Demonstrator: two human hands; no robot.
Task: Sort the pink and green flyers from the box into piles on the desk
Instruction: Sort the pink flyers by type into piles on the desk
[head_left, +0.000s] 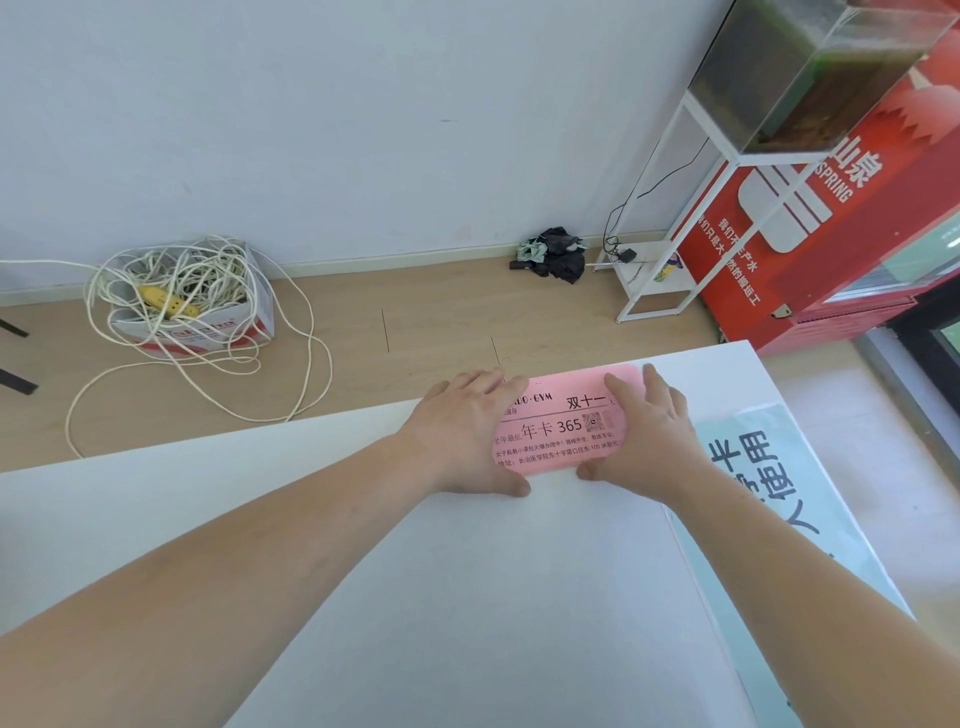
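Lying flat near the far edge of the smooth white tabletop (415, 571): pink flyers (561, 434), thin matte paper, oblong, printed in black with a small QR square — one sheet or a thin pile, hard to tell. Flanked by both hands, palms down. Left hand (467, 431) covering the left end, fingers (480, 384) straight and close together, thumb at the near edge. Right hand (647, 431) over the right end, fingers (662, 387) likewise straight, a little spread, thumb touching the near corner; nothing curled round the paper, only pressing on it. Just to the right on the tabletop, a pale glossy sheet (753, 467) with large black characters. Beyond the tabletop, a wood-grain floor (441, 312). At the left by the wall, an open carton (197, 327) heaped with tangled white cord (208, 260), a yellow power strip (166, 301) among the loops. Farther right, a crumpled dark cloth (558, 249), a white metal-frame stand (641, 275) bearing a murky glass tank (810, 67) — and a red cabinet (779, 270) with white lettering.
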